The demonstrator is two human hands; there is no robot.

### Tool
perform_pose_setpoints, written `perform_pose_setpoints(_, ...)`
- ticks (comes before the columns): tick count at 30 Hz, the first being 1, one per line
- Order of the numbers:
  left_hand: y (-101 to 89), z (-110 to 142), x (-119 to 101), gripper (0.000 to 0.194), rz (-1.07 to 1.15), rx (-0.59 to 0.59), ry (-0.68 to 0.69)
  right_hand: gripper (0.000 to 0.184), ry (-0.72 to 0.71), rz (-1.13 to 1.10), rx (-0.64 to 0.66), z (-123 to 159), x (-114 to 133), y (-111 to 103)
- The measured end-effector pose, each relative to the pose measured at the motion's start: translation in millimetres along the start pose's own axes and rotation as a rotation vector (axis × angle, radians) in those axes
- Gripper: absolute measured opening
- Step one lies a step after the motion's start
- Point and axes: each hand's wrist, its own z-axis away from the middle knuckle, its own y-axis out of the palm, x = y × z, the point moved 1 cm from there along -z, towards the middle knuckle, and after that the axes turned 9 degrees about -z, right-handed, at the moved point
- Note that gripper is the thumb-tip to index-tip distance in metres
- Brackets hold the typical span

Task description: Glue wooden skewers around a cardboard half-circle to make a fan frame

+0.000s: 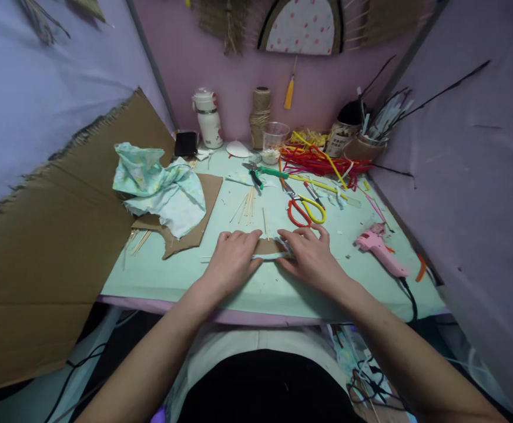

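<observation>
Past black fabric garment [265,388], holding small brown cardboard piece with pale-blue fabric edging [268,247], near front middle of mint-green surface [159,283], with narrow grip of left hand [234,258] and right hand [312,254] at ends; looks part-done, edged but bare mid-face, with thin pale wooden sticks [250,205] loose beyond

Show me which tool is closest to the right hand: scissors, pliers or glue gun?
The scissors, with red and yellow handles, just past the right hand. The green-handled pliers lie farther back; the pink glue gun lies off to the right.
</observation>
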Motion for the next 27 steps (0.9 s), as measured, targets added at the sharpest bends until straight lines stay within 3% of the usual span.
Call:
perform_pose_setpoints(4,6.1,8.8,-0.4,0.039,0.022,-0.049,-0.024,0.039,0.001,-0.013,-0.024,11.3,-0.7,-2.0)
perform_pose_setpoints(9,5.4,33.0,2.2,0.021,0.074,-0.340,-0.022,0.019,-0.069,-0.019,-0.213,34.6,-10.0,-17.6)
perform_pose_setpoints(13,10.5,49.4,5.2,0.018,0.049,-0.488,0.019,0.012,-0.164,-0.006,-0.276,45.4,-12.8,-19.6)
perform_pose_setpoints(20,22.2,54.3,4.4,0.020,-0.016,-0.549,0.023,0.015,-0.161,0.029,-0.230,39.6,-4.1,-6.3)
perform_pose_setpoints(27,25.4,54.1,3.8,0.019,-0.047,-0.551,-0.016,0.011,-0.140,0.068,-0.306,41.4,-3.6,-4.7)
